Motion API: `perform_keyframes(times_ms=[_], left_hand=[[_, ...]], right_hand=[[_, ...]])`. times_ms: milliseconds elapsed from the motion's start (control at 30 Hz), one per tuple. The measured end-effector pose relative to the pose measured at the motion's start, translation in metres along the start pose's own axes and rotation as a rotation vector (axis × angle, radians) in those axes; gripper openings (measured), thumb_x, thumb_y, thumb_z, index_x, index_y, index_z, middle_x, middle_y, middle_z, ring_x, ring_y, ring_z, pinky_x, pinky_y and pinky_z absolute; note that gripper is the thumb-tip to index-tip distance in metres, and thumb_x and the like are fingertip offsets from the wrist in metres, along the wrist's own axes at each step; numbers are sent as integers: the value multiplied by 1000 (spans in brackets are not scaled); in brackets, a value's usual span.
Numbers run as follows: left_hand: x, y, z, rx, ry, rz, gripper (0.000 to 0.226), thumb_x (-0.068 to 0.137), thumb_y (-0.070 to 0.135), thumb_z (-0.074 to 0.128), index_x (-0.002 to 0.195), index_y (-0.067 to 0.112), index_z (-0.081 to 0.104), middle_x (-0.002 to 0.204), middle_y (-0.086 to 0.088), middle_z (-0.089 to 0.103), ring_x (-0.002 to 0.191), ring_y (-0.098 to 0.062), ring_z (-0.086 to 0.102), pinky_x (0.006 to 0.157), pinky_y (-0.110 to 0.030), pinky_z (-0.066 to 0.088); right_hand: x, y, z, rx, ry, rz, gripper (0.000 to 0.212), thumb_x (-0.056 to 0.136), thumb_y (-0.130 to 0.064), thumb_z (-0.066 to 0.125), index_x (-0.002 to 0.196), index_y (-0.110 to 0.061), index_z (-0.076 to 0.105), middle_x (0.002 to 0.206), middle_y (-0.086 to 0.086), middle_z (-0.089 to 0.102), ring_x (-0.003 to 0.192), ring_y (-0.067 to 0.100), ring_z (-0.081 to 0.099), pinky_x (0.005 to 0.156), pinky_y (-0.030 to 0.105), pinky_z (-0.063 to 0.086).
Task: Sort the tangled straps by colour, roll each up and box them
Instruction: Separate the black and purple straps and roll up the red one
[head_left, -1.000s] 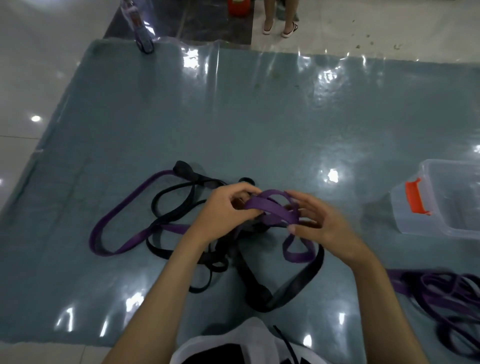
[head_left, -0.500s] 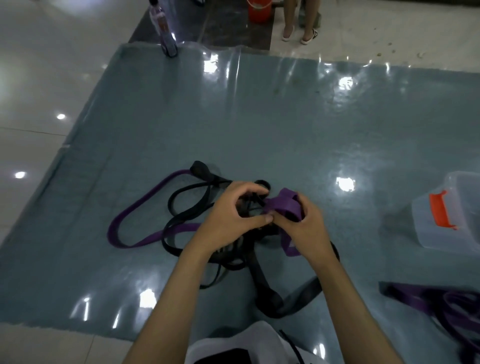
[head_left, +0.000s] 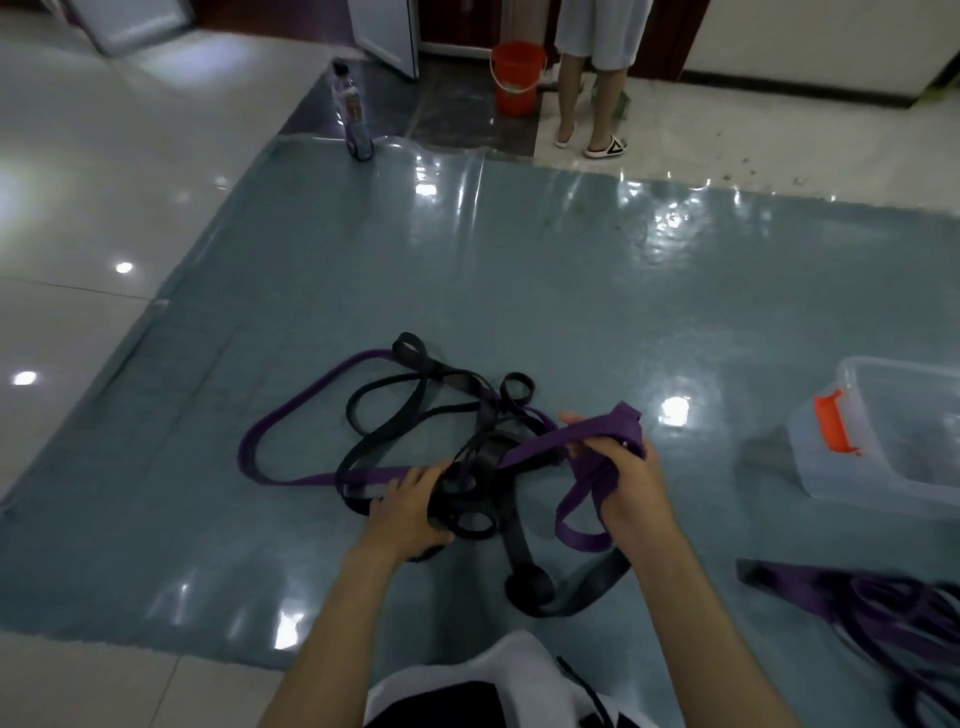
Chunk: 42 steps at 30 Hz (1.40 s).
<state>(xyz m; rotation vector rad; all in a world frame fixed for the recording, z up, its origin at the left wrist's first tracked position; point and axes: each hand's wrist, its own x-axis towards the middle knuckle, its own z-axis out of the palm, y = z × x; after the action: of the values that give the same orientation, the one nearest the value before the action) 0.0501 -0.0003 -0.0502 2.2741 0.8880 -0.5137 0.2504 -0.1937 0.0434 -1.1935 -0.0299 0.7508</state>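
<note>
On glossy mat (head_left: 519, 270): right hand (head_left: 631, 480) fingers clench flat purple strap (head_left: 545, 441); left hand (head_left: 410, 506) grips black tangle (head_left: 467, 499).

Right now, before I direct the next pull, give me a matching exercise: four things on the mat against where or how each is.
Things:
1. purple strap
2. black straps
3. clear box
4. bottle

States:
A. upright at the mat's far edge
B. held by the right hand
C. empty, on the right
D. bunched under the left hand

Pairs: 1-B, 2-D, 3-C, 4-A
</note>
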Motion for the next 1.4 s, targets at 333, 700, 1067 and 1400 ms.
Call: perform_keyframes(times_ms=[333, 700, 1067, 1400], left_hand=[[-31, 6, 33, -542, 385, 135, 58, 88, 7, 76, 136, 34, 60, 120, 5, 68, 111, -13, 65, 101, -33, 54], [-14, 55, -65, -1531, 378, 4, 35, 94, 10, 77, 127, 15, 67, 111, -9, 79, 101, -21, 77, 88, -38, 63], [-7, 37, -46, -160, 83, 74, 52, 100, 39, 67, 149, 26, 55, 150, 1, 53, 133, -17, 53, 112, -34, 45], [-15, -7, 20, 207, 69, -51, 85, 81, 44, 80, 153, 43, 35, 150, 9, 41, 140, -26, 39, 113, -52, 35]], right_hand=[[-31, -9, -11, 317, 109, 113, 25, 98, 6, 51, 89, -12, 67, 86, 8, 68, 77, 19, 67, 72, 29, 59], [-46, -2, -48, -314, -98, 164, 37, 70, -5, 75, 107, -2, 71, 93, 18, 75, 88, 30, 70, 80, 34, 57], [-37, -38, -39, 17, -339, 144, 34, 78, 2, 69, 108, -15, 75, 97, 18, 70, 94, 27, 70, 83, 30, 58], [-11, -31, -29, 106, -191, 173, 34, 82, 3, 60, 113, -9, 67, 96, 14, 72, 91, 25, 71, 97, 39, 48]])
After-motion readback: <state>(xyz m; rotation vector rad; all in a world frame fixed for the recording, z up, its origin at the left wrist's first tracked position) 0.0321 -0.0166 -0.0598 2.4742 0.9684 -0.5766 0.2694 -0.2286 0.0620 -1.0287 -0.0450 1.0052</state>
